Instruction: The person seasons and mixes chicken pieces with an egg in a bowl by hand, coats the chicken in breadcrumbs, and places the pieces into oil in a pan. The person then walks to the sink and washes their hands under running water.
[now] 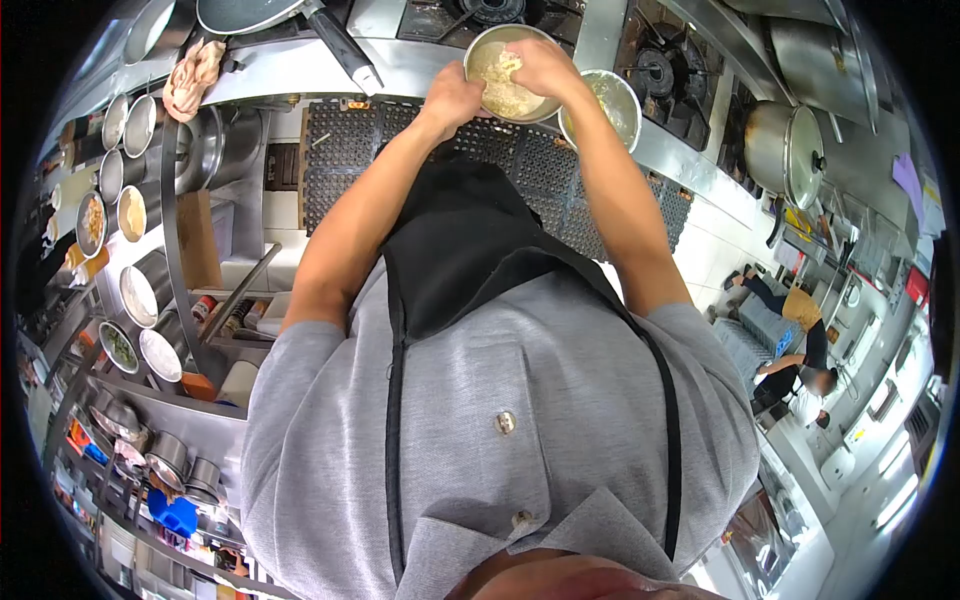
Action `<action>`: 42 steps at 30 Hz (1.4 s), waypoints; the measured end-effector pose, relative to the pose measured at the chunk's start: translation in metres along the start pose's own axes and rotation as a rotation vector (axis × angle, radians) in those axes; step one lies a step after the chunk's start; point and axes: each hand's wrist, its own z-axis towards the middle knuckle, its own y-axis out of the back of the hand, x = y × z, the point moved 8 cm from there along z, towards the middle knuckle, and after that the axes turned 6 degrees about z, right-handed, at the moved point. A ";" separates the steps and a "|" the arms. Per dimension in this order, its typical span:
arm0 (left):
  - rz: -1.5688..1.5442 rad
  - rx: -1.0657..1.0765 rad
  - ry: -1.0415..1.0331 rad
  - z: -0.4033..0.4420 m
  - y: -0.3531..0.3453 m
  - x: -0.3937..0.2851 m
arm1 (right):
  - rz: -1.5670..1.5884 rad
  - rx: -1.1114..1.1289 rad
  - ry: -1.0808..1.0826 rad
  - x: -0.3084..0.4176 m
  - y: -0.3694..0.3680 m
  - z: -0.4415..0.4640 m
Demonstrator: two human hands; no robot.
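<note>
A round metal bowl (pixel 480 50) with pale, wet-looking, lumpy food (pixel 510 98) inside is held out over the front edge of the stove. My left hand (pixel 455 100) grips its left rim, fingers closed around the edge. Reaching into the bowl from the right, my right hand (pixel 543 70) has its fingers curled on a clump of the pale food. A second metal bowl (pixel 627 105), with greenish-white remains on its inside, sits just right of the first, partly covered by my right forearm.
Gas burners (pixel 668 70) lie beyond and to the right. A frying pan (pixel 250 12) has its handle jutting over the counter edge, near a crumpled cloth (pixel 193 80). Several ingredient containers (pixel 140 295) line the left. A lidded pot (pixel 785 150) stands right; another person (pixel 795 385) is farther off.
</note>
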 end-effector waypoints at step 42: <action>-0.100 -0.204 -0.336 0.108 0.113 -0.229 | 0.384 -0.437 0.002 -0.036 0.353 0.262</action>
